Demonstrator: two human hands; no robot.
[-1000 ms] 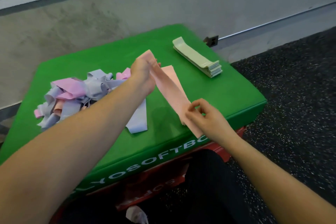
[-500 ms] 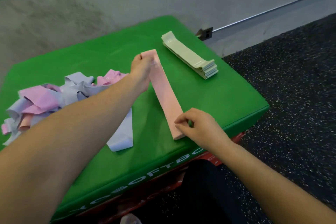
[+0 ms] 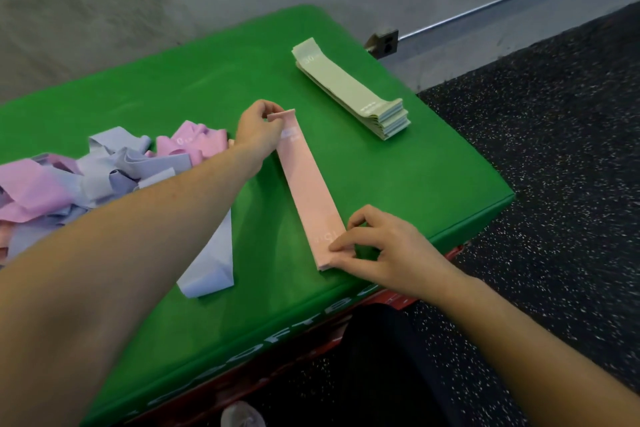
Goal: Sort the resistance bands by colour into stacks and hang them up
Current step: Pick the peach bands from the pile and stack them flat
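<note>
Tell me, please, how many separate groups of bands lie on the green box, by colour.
Sage-green stack: 1
Peach stack: 1
Flat lavender band: 1
Mixed pink and lavender heap: 1
Total: 4

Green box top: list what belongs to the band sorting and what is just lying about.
Belongs to the job:
peach band, pinched at its ends by the left hand and right hand
green band stack
unsorted pile
lilac band

Just lying about:
wall bracket
pale object on the floor
</note>
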